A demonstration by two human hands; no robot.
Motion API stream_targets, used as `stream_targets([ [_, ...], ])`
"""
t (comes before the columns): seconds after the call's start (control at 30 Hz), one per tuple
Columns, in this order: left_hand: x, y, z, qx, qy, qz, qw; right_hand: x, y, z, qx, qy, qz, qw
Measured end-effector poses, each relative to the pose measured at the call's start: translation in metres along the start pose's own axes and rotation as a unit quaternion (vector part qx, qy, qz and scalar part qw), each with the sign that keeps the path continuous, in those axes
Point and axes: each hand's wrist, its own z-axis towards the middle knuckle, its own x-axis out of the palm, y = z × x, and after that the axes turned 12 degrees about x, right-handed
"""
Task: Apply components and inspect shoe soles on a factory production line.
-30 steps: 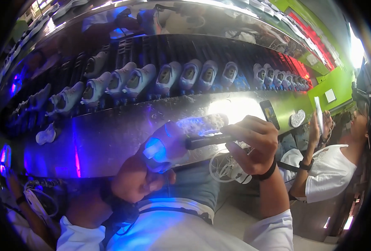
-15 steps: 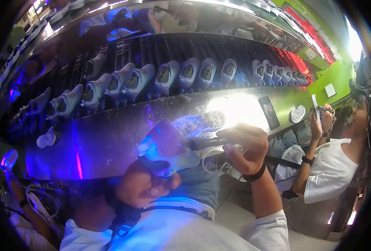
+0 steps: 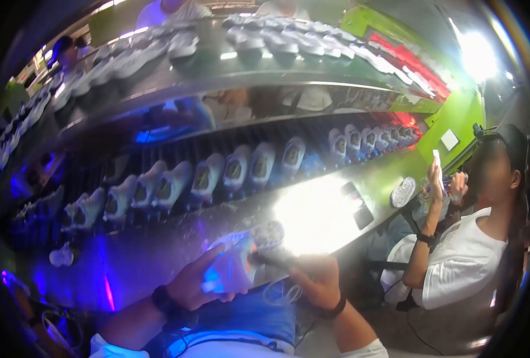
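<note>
A pale shoe upper point(image 3: 236, 265), lit blue on one side, is gripped in my left hand point(image 3: 196, 280) above my lap. My right hand point(image 3: 318, 280) is closed around a dark-handled tool point(image 3: 271, 260). Its far end meets the shoe's right side, though blur hides what kind of tool it is. Just beyond the shoe, a whitish sole-shaped piece point(image 3: 268, 234) lies on the metal bench point(image 3: 157, 256). Pale looped cords point(image 3: 281, 292) hang beside my right hand.
A long row of pale shoes point(image 3: 208, 176) stands on the dark conveyor behind the bench. To the right are a phone point(image 3: 358, 206), a white sole point(image 3: 403, 192) and a seated co-worker point(image 3: 462, 250). A small white piece point(image 3: 62, 255) lies left. More soles point(image 3: 265, 39) line the upper shelf.
My view has tilted up, showing more of the upper shelf. My left hand has shifted its hold to the shoe's left side. The tool stays against the shoe. The co-worker's hands remain raised.
</note>
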Motion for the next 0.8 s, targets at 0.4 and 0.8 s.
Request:
stream_targets([
  [0.4, -0.006, 0.043, 0.383, 0.000, 0.076, 0.540, 0.838, -0.066, -0.013, -0.039, 0.266, -0.234, 0.231, 0.906],
  [0.8, -0.017, 0.172, 0.528, 0.051, 0.047, 0.699, 0.712, -0.062, -0.029, -0.044, 0.315, -0.209, 0.249, 0.892],
])
